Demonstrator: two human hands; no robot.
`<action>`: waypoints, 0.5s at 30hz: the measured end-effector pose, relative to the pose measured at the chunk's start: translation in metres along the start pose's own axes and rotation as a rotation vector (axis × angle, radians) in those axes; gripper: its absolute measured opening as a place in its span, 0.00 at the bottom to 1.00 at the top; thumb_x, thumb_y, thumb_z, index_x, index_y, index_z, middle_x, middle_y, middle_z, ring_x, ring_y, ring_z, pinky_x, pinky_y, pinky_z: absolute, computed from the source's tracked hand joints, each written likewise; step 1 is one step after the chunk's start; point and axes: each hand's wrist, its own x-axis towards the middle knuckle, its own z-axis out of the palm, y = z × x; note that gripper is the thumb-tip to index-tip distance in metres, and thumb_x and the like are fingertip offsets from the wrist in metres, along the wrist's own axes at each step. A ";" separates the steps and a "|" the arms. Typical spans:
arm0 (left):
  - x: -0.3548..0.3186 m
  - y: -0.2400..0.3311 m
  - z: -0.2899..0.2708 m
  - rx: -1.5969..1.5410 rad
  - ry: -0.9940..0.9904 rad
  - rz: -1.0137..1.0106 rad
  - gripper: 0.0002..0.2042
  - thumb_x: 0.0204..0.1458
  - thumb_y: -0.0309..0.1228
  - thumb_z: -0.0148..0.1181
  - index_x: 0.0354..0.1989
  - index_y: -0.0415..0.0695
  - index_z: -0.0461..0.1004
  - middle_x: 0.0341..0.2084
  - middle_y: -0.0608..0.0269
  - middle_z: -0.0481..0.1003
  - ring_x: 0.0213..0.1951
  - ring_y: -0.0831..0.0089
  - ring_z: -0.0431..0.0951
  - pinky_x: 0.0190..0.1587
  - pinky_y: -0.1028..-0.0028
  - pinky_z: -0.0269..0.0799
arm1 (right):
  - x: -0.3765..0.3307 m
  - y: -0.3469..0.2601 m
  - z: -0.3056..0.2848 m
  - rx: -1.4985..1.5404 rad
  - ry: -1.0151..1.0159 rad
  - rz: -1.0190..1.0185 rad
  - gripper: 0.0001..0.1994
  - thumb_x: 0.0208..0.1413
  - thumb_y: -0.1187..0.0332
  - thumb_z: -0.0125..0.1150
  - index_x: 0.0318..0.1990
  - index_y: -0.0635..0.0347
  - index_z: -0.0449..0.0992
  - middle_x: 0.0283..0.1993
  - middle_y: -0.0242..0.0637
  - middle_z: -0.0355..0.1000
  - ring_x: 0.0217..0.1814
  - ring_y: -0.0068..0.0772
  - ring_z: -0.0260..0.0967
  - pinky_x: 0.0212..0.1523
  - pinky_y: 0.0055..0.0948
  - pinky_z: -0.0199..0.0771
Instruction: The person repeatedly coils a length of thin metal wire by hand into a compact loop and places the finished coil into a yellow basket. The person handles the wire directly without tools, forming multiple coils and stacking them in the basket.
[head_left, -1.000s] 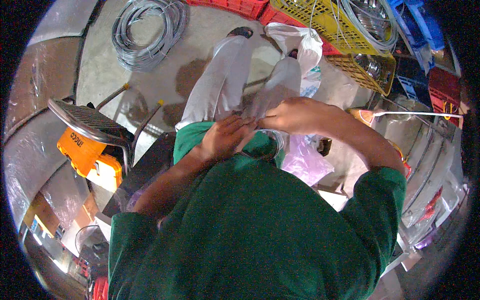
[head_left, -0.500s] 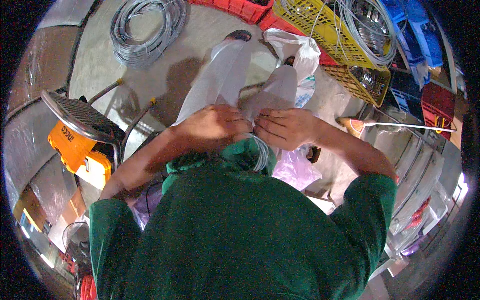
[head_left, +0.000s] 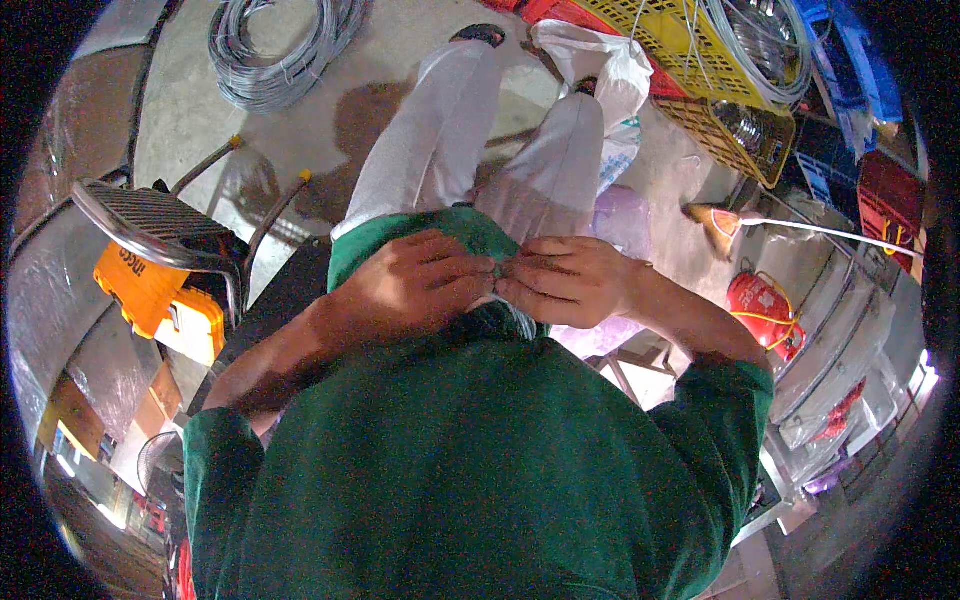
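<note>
My left hand (head_left: 415,283) and my right hand (head_left: 572,281) meet fingertip to fingertip above my lap. Both are closed in a pinch, with the fingers curled inward. A small bundle of thin grey wire (head_left: 523,322) hangs in a curve just below the fingertips, against my green shirt (head_left: 480,460). The fingers seem to grip part of this wire, though they hide the exact spot. Green cloth (head_left: 380,232) lies over the top of my white trousers (head_left: 425,135), under the hands.
A large coil of grey wire (head_left: 285,85) lies on the floor at the far left. A metal-framed stool (head_left: 150,225) and an orange case (head_left: 140,290) stand left. Yellow crates (head_left: 735,150), a broom (head_left: 715,228) and a red fire extinguisher (head_left: 765,308) are on the right.
Both hands have come slightly nearer my body, still fingertip to fingertip. Less of the wire bundle shows below them. Green cloth now covers my upper thighs, and the red extinguisher has come into view.
</note>
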 end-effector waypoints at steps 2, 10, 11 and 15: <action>0.002 0.005 0.000 -0.032 0.057 0.031 0.12 0.40 0.26 0.64 0.36 0.40 0.76 0.37 0.57 0.79 0.36 0.61 0.79 0.41 0.63 0.78 | 0.000 -0.005 -0.003 0.014 -0.001 0.009 0.13 0.49 0.72 0.62 0.44 0.62 0.77 0.38 0.39 0.75 0.37 0.32 0.75 0.42 0.32 0.79; 0.006 0.016 0.011 -0.199 0.054 -0.112 0.12 0.45 0.25 0.63 0.39 0.38 0.76 0.39 0.55 0.78 0.40 0.58 0.79 0.41 0.64 0.79 | -0.016 -0.016 -0.005 0.002 -0.049 0.143 0.12 0.49 0.71 0.64 0.43 0.59 0.78 0.40 0.35 0.75 0.40 0.31 0.76 0.42 0.31 0.81; 0.006 0.016 0.006 -0.213 0.021 -0.091 0.11 0.46 0.25 0.63 0.39 0.38 0.76 0.39 0.55 0.78 0.40 0.57 0.79 0.41 0.64 0.80 | -0.016 -0.017 0.001 0.072 0.057 0.171 0.14 0.47 0.72 0.66 0.44 0.58 0.79 0.41 0.35 0.75 0.41 0.32 0.76 0.39 0.32 0.81; 0.009 0.023 -0.005 -0.143 -0.025 -0.157 0.10 0.51 0.25 0.62 0.40 0.37 0.75 0.38 0.55 0.78 0.40 0.57 0.79 0.41 0.64 0.79 | -0.018 -0.023 0.010 0.222 0.046 0.341 0.15 0.51 0.70 0.64 0.48 0.57 0.78 0.42 0.34 0.76 0.39 0.34 0.76 0.39 0.32 0.80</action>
